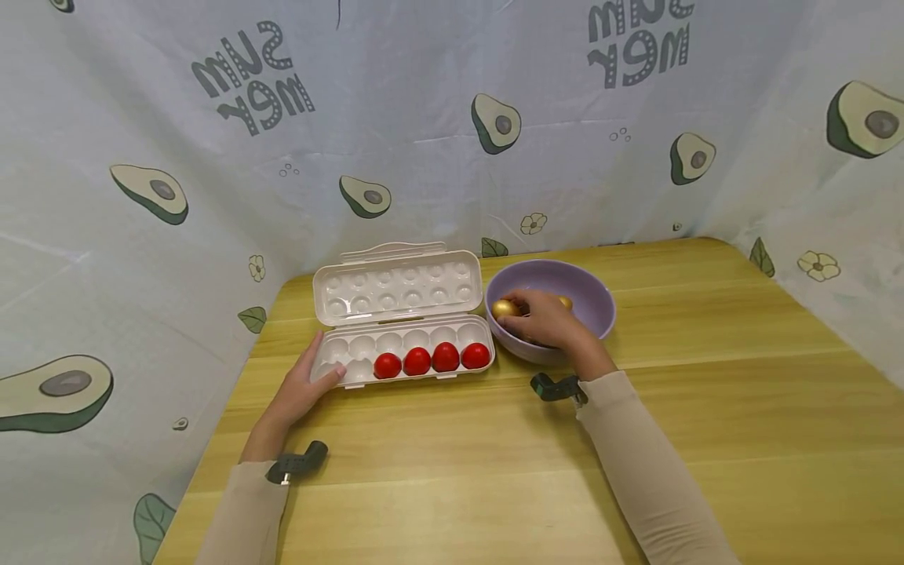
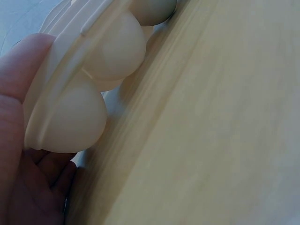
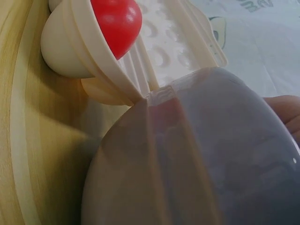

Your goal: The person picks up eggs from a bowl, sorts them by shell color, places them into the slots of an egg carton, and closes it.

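Note:
A cream plastic egg box (image 1: 362, 382) lies with its lid (image 1: 398, 287) raised. Several red eggs (image 1: 445, 357) fill the right part of its front row. My left hand (image 1: 300, 388) grips the box's left end, thumb on the rim (image 2: 33, 61) and fingers partly hidden behind the rounded wells (image 2: 70, 119). Inside the purple bowl (image 1: 600, 314), my right hand (image 1: 542, 318) holds a golden egg (image 1: 504, 309) between thumb and fingers. Another golden egg (image 1: 566, 302) shows past that hand. In the right wrist view the bowl's outer wall (image 3: 187, 159) hides most of the hand.
The wooden table (image 1: 438, 471) carries the box and bowl side by side near its back edge, the bowl at the box's right end. Behind hangs a pale curtain (image 1: 424, 94) printed with avocados. Each wrist wears a dark camera mount (image 1: 300, 461).

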Demonstrator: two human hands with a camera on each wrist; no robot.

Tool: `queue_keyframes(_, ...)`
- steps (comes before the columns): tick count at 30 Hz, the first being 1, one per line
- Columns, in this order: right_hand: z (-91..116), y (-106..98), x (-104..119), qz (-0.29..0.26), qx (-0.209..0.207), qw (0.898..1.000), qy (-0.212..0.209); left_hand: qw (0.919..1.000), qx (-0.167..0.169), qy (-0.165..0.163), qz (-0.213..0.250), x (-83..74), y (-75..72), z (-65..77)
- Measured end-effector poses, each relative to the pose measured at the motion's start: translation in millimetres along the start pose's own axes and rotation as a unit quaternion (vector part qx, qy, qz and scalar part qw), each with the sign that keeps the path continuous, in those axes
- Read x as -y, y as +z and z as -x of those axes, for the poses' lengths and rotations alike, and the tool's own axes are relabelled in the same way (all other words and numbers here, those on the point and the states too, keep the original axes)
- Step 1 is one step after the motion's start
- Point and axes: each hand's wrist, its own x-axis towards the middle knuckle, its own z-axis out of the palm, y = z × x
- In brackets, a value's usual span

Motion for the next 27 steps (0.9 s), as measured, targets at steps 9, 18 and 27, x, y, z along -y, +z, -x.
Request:
queue_keyframes(9, 1.7, -4.7, 4.2, -0.051, -0.016, 0.998, 0.042, 1.0000, 0.000, 0.001, -0.003, 0.4, 0.0, -0.7)
queue_keyframes(18, 2.4, -7.4, 6.1, -0.086, -0.029, 0.994, 0.069, 1.0000, 0.002, -0.003, -0.003, 0.8, -0.8, -0.7)
queue_keyframes(27, 1.9, -7.3, 6.8, -0.121, -0.049, 0.990, 0.055, 1.0000, 0.003, -0.003, -0.002, 1.8, -0.4, -1.4)
